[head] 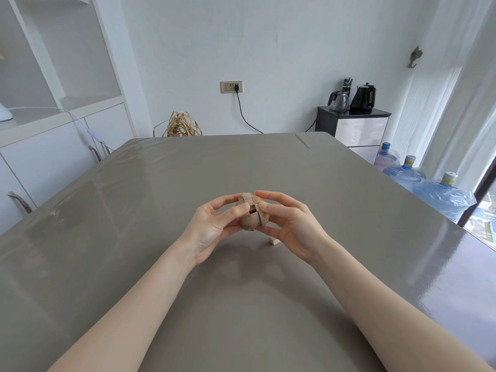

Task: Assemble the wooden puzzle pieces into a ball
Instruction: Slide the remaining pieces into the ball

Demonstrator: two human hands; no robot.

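Two bare forearms enter from the near edge and meet over the middle of the grey bench (134,210). Left hand (212,226): palm turned inward, fingers curled round the left side of the wooden ball (251,214), thumb laid across its front — a grip clamped on the ball, apparently to steady the pieces already locked together. The ball is held just above the bench between both hands, not resting on it. Its upper blocks show square seams, and a small dark slot is open at its centre; judged from this, the ball is nearly whole but lacks its last part. Right hand (288,226): fingertips pressed on the top and right side of the ball, thumb near the slot — likewise closed on the ball, so that opposed pressure from both sides keeps the loose joints from sliding apart. Below the right hand, one small wooden piece (273,240) lies on the bench, partly hidden by the palm; it is probably the closing key for the slot. The next move would call for one hand to let go and fetch it while the other alone holds the ball — the risk being that the pieces shift.
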